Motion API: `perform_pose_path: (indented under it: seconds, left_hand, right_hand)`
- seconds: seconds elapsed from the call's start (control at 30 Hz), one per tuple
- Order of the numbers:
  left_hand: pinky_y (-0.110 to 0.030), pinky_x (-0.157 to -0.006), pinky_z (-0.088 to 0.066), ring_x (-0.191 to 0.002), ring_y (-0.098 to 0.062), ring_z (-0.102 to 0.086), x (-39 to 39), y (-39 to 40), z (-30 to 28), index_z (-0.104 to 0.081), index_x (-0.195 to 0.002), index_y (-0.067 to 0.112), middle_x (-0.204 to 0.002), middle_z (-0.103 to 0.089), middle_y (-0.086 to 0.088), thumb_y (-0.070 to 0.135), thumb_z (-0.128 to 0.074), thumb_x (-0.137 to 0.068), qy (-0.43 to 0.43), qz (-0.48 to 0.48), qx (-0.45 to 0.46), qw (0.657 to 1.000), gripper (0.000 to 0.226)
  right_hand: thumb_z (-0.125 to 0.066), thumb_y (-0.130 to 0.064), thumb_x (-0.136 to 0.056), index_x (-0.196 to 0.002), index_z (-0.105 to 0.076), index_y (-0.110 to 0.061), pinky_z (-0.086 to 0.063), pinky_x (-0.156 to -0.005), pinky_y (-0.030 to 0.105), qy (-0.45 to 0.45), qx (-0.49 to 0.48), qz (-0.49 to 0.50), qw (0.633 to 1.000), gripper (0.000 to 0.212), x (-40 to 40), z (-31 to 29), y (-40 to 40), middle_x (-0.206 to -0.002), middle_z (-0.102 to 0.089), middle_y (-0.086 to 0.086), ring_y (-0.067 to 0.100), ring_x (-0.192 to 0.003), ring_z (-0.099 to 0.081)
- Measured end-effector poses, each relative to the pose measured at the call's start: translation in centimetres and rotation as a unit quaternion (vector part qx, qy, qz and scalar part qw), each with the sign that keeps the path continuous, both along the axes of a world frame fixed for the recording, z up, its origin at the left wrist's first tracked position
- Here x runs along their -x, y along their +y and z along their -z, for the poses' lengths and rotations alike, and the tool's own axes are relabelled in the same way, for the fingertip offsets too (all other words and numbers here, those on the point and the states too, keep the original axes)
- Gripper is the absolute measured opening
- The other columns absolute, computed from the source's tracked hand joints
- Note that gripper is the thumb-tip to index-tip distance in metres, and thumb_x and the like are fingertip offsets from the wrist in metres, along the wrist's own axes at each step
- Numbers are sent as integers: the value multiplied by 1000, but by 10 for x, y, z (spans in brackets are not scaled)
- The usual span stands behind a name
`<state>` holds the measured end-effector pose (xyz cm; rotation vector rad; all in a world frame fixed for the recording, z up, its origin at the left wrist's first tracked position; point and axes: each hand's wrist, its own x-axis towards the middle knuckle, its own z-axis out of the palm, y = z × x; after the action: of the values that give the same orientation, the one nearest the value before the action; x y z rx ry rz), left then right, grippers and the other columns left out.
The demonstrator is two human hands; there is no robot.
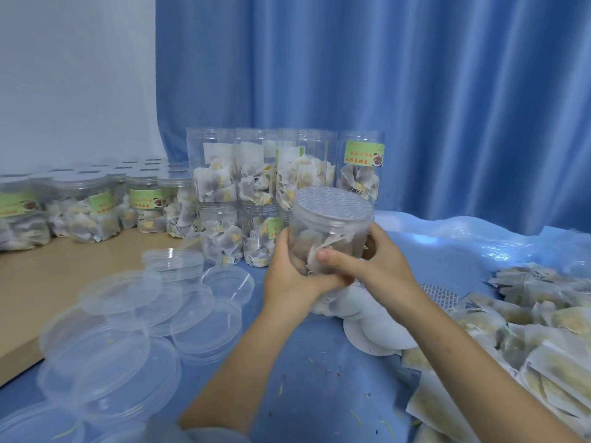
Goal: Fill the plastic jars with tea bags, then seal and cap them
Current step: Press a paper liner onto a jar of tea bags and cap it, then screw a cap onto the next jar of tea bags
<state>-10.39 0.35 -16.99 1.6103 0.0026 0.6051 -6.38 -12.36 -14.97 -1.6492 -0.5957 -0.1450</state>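
Above the blue-covered table, I hold a filled plastic jar aloft, left hand cupping its base, right hand clasped round its side. A patterned seal disc sits over its mouth; no cap is on. Risk: tilting further could slide the disc off if it is only resting there, and tea bags would spill. Its long axis runs near upright, mouth up, leaning slightly away. Loose clear lids lie at left.
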Motion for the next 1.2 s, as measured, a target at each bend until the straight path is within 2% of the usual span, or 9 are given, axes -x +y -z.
perform_pose_path:
  seconds: [0.17,0.27,0.37,0.53,0.73,0.83,0.93,1.03,1.2]
  left_hand:
    - [-11,-63,-47,-71,20,-60,21,48,-38,-46,-93,44,-80,-66,32,7,-90,-49,64,31,-36,997,73]
    - [-13,-65,-53,-77,8,-67,40,85,-55,-51,-110,36,-94,-70,17,-3,-87,-51,68,-1,-17,998,79]
    - [-18,-72,-56,-92,-2,-67,65,130,-72,-46,-128,23,-110,-67,7,1,-89,-49,79,-55,-26,995,93]
    - [-25,-65,-48,-95,-13,-60,92,215,-83,-53,-114,23,-104,-61,3,27,-92,-45,131,-213,-56,966,80]
    - [-28,-64,-44,-86,-16,-60,86,312,-72,-57,-111,24,-103,-60,2,27,-89,-56,190,-237,-37,952,64]
    - [-25,-58,-47,-88,-17,-59,72,347,-53,-50,-126,18,-110,-59,-2,26,-89,-56,217,-237,-22,947,81]
    - [-25,-52,-47,-67,-13,-54,49,366,-34,-60,-111,18,-91,-62,-4,20,-89,-56,232,-221,4,947,62]
    - [-31,-61,-52,-72,-19,-59,22,379,-19,-60,-113,11,-101,-67,-13,18,-90,-55,226,-235,3,945,65]
    - [-43,-97,-48,-116,-32,-53,-20,393,-13,-25,-143,9,-130,-52,-18,9,-75,-74,218,-272,5,937,85]
  right_hand:
    - [-87,-44,-48,-106,-59,-33,-52,-82,25,-2,-34,-2,999,65,8,-19,42,-100,-70,-15,1,-95,-65]
    - [-88,-43,-45,-110,-57,-35,-49,-79,15,-49,-26,-23,998,72,19,-35,84,-102,-68,-18,-7,-92,-62]
    - [-88,-47,-44,-117,-56,-27,-48,-85,20,-50,-6,-58,997,82,29,-53,136,-107,-67,-15,1,-99,-61]
    - [-86,-51,-47,-101,-59,-27,-44,-67,10,-86,33,-114,989,66,41,-74,235,-97,-66,-16,-1,-90,-60]
    - [-69,-78,-46,-122,-55,-23,-41,-99,31,-111,163,-103,975,95,24,-61,345,-129,-50,5,19,-123,-43]
    - [-72,-72,-53,-109,-66,-28,-45,-89,25,-99,193,-129,968,72,7,-47,380,-115,-65,0,15,-113,-55]
    - [-75,-65,-57,-103,-70,-29,-48,-78,19,-74,204,-152,964,58,-11,-33,402,-104,-71,-8,7,-95,-61]
    - [-80,-58,-57,-92,-65,-34,-41,-61,7,-43,206,-156,965,44,-30,-25,415,-94,-67,-12,1,-83,-55]
    - [-76,-34,-73,-98,-62,-14,-46,-72,28,-3,255,-108,961,34,-67,-21,439,-98,-65,5,18,-89,-57]
